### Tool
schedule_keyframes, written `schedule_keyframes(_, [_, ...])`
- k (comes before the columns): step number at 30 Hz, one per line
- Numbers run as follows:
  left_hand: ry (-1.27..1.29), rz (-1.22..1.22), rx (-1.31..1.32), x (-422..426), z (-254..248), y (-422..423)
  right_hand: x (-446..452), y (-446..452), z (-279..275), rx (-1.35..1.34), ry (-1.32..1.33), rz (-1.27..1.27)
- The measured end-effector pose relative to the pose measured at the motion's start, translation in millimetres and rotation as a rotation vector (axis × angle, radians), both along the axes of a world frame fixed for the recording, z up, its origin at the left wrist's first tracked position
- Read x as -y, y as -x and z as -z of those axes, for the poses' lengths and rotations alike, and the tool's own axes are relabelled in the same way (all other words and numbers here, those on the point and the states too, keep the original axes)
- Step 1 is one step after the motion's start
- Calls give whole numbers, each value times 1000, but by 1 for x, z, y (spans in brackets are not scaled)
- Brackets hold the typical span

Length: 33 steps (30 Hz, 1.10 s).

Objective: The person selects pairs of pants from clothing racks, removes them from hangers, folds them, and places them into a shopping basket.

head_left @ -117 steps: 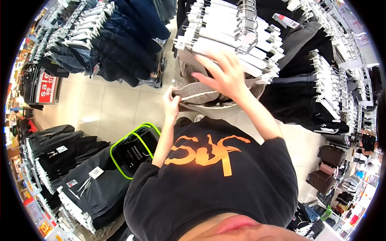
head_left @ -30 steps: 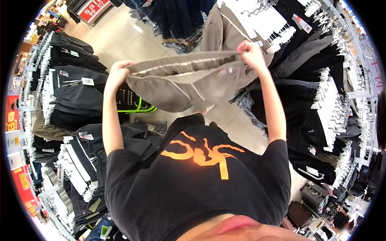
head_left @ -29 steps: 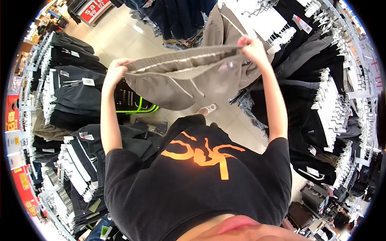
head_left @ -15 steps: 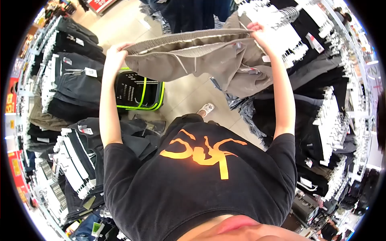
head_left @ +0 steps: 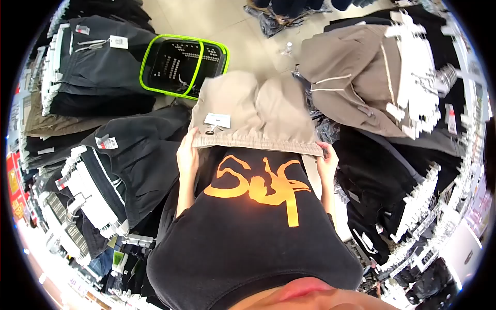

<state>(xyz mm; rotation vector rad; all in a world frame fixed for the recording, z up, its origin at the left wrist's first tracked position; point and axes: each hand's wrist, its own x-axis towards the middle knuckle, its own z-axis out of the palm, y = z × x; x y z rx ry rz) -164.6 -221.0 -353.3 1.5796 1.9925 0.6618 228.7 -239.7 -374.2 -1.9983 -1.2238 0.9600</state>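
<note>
You have the beige trousers [head_left: 248, 103] stretched flat between your hands, in front of your black shirt [head_left: 248, 243], waistband [head_left: 258, 145] nearest you and the rest spread away from you. Your left hand [head_left: 187, 154] pinches one end of that band and your right hand [head_left: 327, 155] pinches the other, so both are closed on cloth, though the exact finger placement underneath is hidden. Whether the band touches your shirt, you can't tell from here. Just beyond your left hand, a white tag [head_left: 217, 121] lies on the fabric; a hard pull there could crease it or tear it loose. The likeliest trouble is the band springing out of one hand, since gathered elastic pulls inward and your hold is only at the ends. Farther ahead of your left hand sits the black basket with a green rim [head_left: 182, 37], close enough to the trousers that a swing that way might snag the cloth on its edge. Out to your left hang dark trousers [head_left: 150, 150]; beyond your right hand, brown trousers [head_left: 346, 57] hang from white hangers [head_left: 419, 77]. Both stand near your arms, so turning with elbows wide could knock garments down.
</note>
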Motion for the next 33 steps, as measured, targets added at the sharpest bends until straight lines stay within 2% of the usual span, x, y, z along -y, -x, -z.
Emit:
schedule_keyframes(4, [-1,12,107,-51,-4,19,-56,24,-2,-104,109,53])
schedule_keyframes(7, [-19,34,282,-87,-2,39,-113,42,-3,-10,9,-30])
schedule_keyframes(11, [-171,-10,492,-136,2,58,-193,71,-6,-125,-210,-110])
schedule_keyframes(12, [-237,-23,690,-145,27,69,-212,84,-14,-287,-236,-60])
schedule_keyframes(13, [-190,-192,1265,-158,30,69,-228,99,-25,-449,-263,-9])
schedule_keyframes(14, [-245,-345,1472,-174,34,71,-243,110,-34,-552,-270,-12])
schedule_keyframes(15, [-298,-501,1675,-198,14,67,-255,122,-45,-550,-336,-49])
schedule_keyframes(17, [-290,-456,2083,-235,-28,71,-269,147,-75,-828,-347,-76])
schedule_keyframes(18, [-353,-494,2095,-238,-8,79,-271,159,-88,-913,-338,-75])
schedule_keyframes(19, [-475,-518,1715,-245,22,88,-273,173,-98,-881,-331,-88])
schedule_keyframes(20, [-497,-523,1693,-255,29,91,-273,183,-106,-950,-292,-193])
schedule_keyframes(21, [-469,-500,1867,-262,18,92,-272,191,-110,-1015,-248,-299])
schedule_keyframes(23, [-426,-461,2008,-276,6,87,-273,201,-103,-1174,-165,-399])
schedule_keyframes(24, [-421,-447,2036,-282,3,85,-277,208,-104,-1247,-157,-422])
schedule_keyframes(25, [-409,-432,2048,-284,1,82,-280,217,-106,-1197,-106,-307])
schedule_keyframes(27, [-404,-415,2055,-291,-2,79,-293,233,-116,-1212,-42,-306])
schedule_keyframes(29, [-407,-397,2055,-298,0,73,-313,226,-92,-1226,-9,-594])
schedule_keyframes(31, [-395,-389,2056,-304,1,65,-332,244,-109,-1287,129,-598])
schedule_keyframes(33, [-399,-376,2055,-311,-3,56,-359,252,-110,-1178,183,-707])
